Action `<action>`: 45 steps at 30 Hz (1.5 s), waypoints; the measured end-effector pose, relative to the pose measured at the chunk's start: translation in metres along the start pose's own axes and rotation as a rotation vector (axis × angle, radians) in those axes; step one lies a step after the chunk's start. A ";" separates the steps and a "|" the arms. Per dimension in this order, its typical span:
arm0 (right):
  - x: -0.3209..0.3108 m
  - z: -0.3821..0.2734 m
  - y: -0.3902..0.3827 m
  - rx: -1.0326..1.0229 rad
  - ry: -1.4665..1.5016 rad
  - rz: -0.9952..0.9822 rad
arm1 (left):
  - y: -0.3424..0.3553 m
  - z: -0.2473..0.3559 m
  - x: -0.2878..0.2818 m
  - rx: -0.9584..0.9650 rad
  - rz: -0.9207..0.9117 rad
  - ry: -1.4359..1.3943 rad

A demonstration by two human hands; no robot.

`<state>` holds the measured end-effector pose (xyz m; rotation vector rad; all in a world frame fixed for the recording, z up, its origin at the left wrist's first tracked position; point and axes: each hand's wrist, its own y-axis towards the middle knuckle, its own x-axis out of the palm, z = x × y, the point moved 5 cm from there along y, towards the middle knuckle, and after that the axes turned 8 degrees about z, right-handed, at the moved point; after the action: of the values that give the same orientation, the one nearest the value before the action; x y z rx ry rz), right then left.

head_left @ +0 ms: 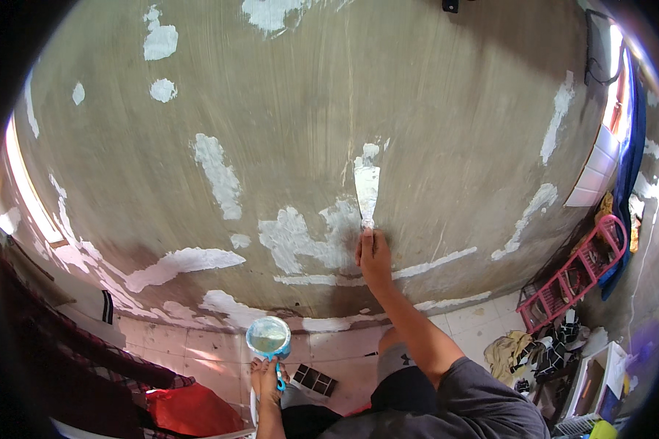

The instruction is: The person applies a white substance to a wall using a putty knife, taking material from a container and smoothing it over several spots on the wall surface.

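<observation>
My right hand [374, 257] is raised against a grey concrete wall [307, 132] and grips the handle of a putty knife [366, 189]. Its wide metal blade points up, coated in white filler, and lies flat on the wall beside a fresh white patch [300, 238]. My left hand [265, 377] is low, near my knees. It holds the blue handle of a round hand board [269, 336] loaded with pale filler. Several white filler patches dot the wall.
A red wire rack [575, 274] leans against the wall at the right, with crumpled cloths [523, 351] and a white bin [597, 380] on the tiled floor below. A red bag [187, 410] and dark fabric lie at the lower left. A bright window [622, 88] is at the upper right.
</observation>
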<state>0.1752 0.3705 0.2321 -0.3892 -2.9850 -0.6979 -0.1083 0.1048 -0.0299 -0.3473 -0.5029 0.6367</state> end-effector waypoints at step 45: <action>-0.016 -0.058 0.058 0.004 0.033 -0.044 | 0.000 0.001 0.002 0.021 -0.011 -0.006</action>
<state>0.2047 0.3916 0.3076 -0.3090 -2.9719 -0.6943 -0.1077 0.1063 -0.0289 -0.3228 -0.5032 0.6323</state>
